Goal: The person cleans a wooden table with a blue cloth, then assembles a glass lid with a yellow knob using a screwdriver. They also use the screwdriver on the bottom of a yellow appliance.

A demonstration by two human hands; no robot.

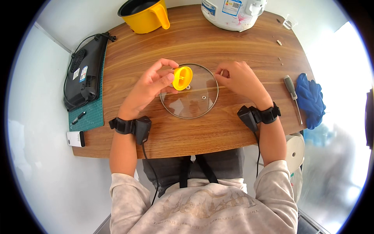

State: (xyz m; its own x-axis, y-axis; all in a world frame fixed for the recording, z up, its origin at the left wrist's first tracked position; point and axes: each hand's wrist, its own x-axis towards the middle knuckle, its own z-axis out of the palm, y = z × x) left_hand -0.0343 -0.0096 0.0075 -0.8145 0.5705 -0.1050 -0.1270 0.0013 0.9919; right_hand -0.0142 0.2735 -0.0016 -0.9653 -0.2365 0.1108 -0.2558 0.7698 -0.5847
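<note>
My left hand [147,86] grips a yellow lid knob [183,79] between thumb and fingers. The knob is tilted, its hollow underside facing up and to the right. Beneath it a round glass lid [189,108] with a metal rim lies on the wooden table. Two small pale rings show on the glass, one close to its centre hole area and one to the right. At the lid's right edge is my right hand [240,80], thumb and fingers drawn together in a pinch. Whatever it may hold is hidden.
A yellow pot [142,19] and a white rice cooker [230,15] stand at the back. An upturned black appliance [86,70] lies on a green cutting mat [93,115] at left. A screwdriver [290,87] and blue cloth [310,99] lie right. Cabled black devices [143,128] are strapped to my wrists.
</note>
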